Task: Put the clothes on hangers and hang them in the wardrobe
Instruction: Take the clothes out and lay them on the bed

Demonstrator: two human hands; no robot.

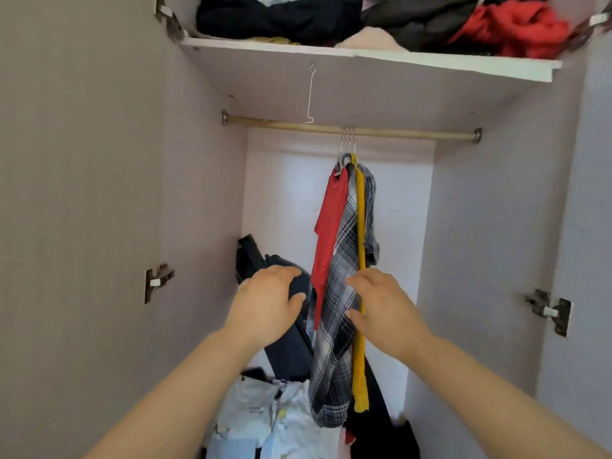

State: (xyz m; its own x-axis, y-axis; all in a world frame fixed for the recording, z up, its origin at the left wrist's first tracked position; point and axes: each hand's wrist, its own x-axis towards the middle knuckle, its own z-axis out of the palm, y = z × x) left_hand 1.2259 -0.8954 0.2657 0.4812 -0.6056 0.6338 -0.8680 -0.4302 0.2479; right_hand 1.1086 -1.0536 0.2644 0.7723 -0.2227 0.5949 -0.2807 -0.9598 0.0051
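Observation:
Three garments hang side by side from metal hangers on the wooden rail of the open wardrobe: a red top, a grey plaid shirt and a yellow garment. Both hands reach in at the clothes' mid height. My left hand is spread, fingers relaxed, just left of the red top, holding nothing. On the other side, my right hand has its fingers and thumb against the plaid shirt and yellow garment; whether it grips them is unclear.
A bent wire hook dangles from the shelf underside. The upper shelf carries piled black and red clothes. A dark bag leans at the back left; papers and plastic bags lie on the wardrobe floor.

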